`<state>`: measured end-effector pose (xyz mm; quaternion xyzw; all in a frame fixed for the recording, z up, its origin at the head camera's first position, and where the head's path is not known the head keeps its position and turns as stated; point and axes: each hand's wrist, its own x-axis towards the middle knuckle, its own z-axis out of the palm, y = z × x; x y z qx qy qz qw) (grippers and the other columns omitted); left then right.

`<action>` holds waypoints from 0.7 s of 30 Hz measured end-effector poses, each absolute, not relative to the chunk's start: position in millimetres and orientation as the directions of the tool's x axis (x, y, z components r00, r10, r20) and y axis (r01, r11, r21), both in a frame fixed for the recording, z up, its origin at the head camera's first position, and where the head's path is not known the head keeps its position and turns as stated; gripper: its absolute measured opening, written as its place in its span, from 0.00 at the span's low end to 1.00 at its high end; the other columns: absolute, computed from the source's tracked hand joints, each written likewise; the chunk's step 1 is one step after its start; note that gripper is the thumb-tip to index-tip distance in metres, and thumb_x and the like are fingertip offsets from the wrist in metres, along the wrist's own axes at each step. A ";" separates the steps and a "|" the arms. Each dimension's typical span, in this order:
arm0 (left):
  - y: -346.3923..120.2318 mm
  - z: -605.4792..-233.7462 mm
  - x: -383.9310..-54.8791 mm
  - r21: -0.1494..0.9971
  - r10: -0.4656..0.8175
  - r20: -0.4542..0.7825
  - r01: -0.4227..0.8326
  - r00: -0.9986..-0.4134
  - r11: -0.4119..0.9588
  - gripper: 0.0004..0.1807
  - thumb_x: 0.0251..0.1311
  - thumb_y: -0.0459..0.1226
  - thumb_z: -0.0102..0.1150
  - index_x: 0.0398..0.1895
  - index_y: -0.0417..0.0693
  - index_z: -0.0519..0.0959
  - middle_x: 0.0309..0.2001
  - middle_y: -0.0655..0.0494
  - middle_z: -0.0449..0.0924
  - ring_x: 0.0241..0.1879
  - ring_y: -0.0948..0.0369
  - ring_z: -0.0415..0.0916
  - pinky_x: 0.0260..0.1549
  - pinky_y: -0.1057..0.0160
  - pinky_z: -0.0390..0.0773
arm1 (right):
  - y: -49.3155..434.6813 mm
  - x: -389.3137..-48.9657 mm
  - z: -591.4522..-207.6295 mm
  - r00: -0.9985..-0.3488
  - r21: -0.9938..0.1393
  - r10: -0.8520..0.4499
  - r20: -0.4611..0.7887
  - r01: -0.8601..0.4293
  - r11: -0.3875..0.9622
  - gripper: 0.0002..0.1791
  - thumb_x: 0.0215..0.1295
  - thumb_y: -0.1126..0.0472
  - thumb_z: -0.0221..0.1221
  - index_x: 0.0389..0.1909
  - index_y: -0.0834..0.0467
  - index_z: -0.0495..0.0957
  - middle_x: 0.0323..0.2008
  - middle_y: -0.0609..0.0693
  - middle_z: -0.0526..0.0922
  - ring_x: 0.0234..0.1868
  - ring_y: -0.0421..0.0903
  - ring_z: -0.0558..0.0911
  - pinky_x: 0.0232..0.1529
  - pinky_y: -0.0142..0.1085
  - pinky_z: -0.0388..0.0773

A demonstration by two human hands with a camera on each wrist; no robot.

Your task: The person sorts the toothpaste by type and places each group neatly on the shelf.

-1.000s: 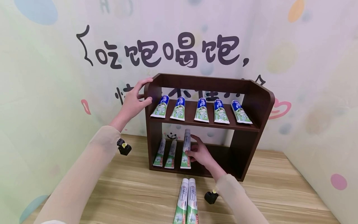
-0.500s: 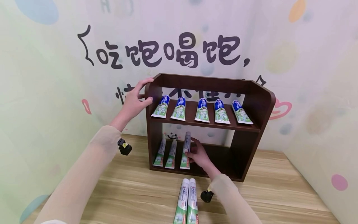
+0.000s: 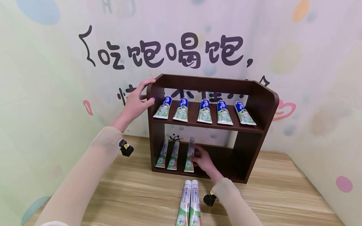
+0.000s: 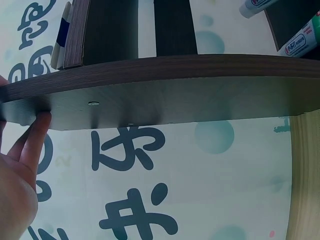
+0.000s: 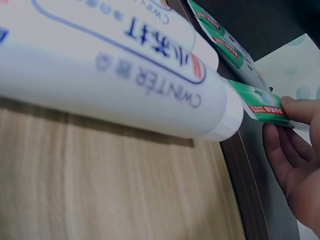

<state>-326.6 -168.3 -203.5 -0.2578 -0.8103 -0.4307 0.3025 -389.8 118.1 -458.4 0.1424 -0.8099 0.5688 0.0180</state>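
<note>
My right hand (image 3: 203,159) pinches a green-and-white toothpaste tube (image 5: 262,102) on the lower shelf, its thumb on one face and fingers beneath, as the right wrist view shows. In the head view this tube leans back, printed side forward. Two similar tubes, a left one (image 3: 162,154) and a second (image 3: 173,156), lean to its left. My left hand (image 3: 135,102) grips the upper left side panel (image 4: 175,97) of a dark brown two-tier rack (image 3: 207,127). Blue-and-green toothpaste tubes (image 3: 205,111) stand spaced in a row on its upper shelf.
Two more white-and-green tubes, a left one (image 3: 184,201) and a right one (image 3: 194,201), lie side by side on the wooden table (image 3: 135,194) before the rack. Behind it hangs a patterned wall sheet (image 3: 181,18) with dark lettering.
The tube in my right hand has dropped lower at its cap end and shifted slightly right. My fingers reach farther up along it. The left hand keeps its place on the rack.
</note>
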 end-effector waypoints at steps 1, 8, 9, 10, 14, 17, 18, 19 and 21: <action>-168.4 -203.6 -326.7 0.543 0.158 0.712 0.678 -0.685 0.494 0.30 0.62 0.28 0.55 0.70 0.47 0.66 0.75 0.51 0.62 0.63 0.45 0.74 0.55 0.44 0.81 | 118.5 -390.2 -458.9 -0.957 -0.917 -0.222 0.189 -0.253 0.308 0.33 0.63 0.69 0.62 0.70 0.52 0.68 0.49 0.68 0.80 0.38 0.49 0.82 0.30 0.43 0.85; -168.6 -204.3 -326.5 0.547 0.153 0.711 0.676 -0.687 0.494 0.31 0.62 0.27 0.55 0.70 0.47 0.66 0.75 0.52 0.63 0.64 0.46 0.74 0.55 0.45 0.81 | 121.6 -391.9 -460.4 -0.945 -0.890 -0.281 0.166 -0.266 0.370 0.44 0.54 0.73 0.67 0.72 0.52 0.63 0.54 0.64 0.78 0.52 0.55 0.80 0.47 0.46 0.84; -168.7 -204.5 -326.7 0.547 0.154 0.710 0.676 -0.687 0.493 0.30 0.62 0.28 0.55 0.70 0.47 0.66 0.75 0.52 0.62 0.64 0.46 0.74 0.56 0.45 0.81 | 122.0 -391.5 -460.4 -0.944 -0.882 -0.286 0.166 -0.272 0.386 0.45 0.53 0.72 0.67 0.72 0.52 0.63 0.54 0.63 0.78 0.53 0.55 0.80 0.49 0.46 0.83; -168.7 -204.7 -326.9 0.547 0.155 0.711 0.677 -0.686 0.492 0.30 0.63 0.28 0.55 0.70 0.47 0.66 0.75 0.52 0.62 0.64 0.46 0.73 0.56 0.45 0.81 | 122.4 -390.9 -460.3 -0.942 -0.873 -0.291 0.165 -0.277 0.402 0.46 0.52 0.72 0.68 0.73 0.53 0.62 0.54 0.62 0.78 0.53 0.54 0.79 0.50 0.46 0.82; -168.2 -204.3 -327.1 0.543 0.155 0.715 0.681 -0.682 0.491 0.30 0.62 0.27 0.55 0.69 0.46 0.66 0.75 0.51 0.63 0.66 0.47 0.72 0.57 0.44 0.80 | 124.0 -389.1 -461.1 -0.939 -0.855 -0.309 0.149 -0.280 0.437 0.46 0.52 0.70 0.69 0.73 0.54 0.61 0.55 0.61 0.78 0.53 0.53 0.79 0.49 0.46 0.81; -168.5 -204.2 -328.3 0.540 0.151 0.718 0.682 -0.679 0.493 0.30 0.62 0.27 0.55 0.69 0.46 0.66 0.74 0.51 0.63 0.65 0.47 0.72 0.58 0.44 0.79 | 125.1 -388.4 -462.4 -0.938 -0.854 -0.318 0.140 -0.276 0.440 0.46 0.53 0.68 0.70 0.74 0.54 0.61 0.55 0.61 0.77 0.52 0.52 0.79 0.49 0.45 0.81; -168.8 -204.5 -329.4 0.540 0.151 0.719 0.682 -0.678 0.493 0.31 0.62 0.27 0.55 0.69 0.46 0.66 0.75 0.51 0.63 0.65 0.47 0.72 0.58 0.44 0.79 | 125.3 -388.1 -463.1 -0.937 -0.853 -0.320 0.142 -0.280 0.441 0.46 0.54 0.68 0.70 0.74 0.54 0.61 0.56 0.60 0.77 0.52 0.52 0.78 0.49 0.45 0.81; -169.1 -204.8 -330.5 0.540 0.151 0.719 0.682 -0.679 0.493 0.31 0.62 0.27 0.55 0.70 0.46 0.66 0.75 0.51 0.63 0.65 0.47 0.72 0.58 0.44 0.79 | 125.6 -388.0 -463.8 -0.936 -0.856 -0.322 0.143 -0.280 0.435 0.45 0.54 0.67 0.70 0.74 0.53 0.61 0.56 0.60 0.77 0.52 0.52 0.78 0.49 0.45 0.81; -171.2 -207.4 -335.8 0.542 0.151 0.718 0.681 -0.680 0.492 0.31 0.62 0.27 0.55 0.70 0.48 0.66 0.75 0.52 0.63 0.65 0.47 0.72 0.58 0.43 0.79 | 125.9 -387.7 -465.4 -0.934 -0.860 -0.323 0.151 -0.285 0.424 0.45 0.55 0.67 0.70 0.74 0.53 0.61 0.57 0.60 0.77 0.52 0.52 0.78 0.49 0.46 0.81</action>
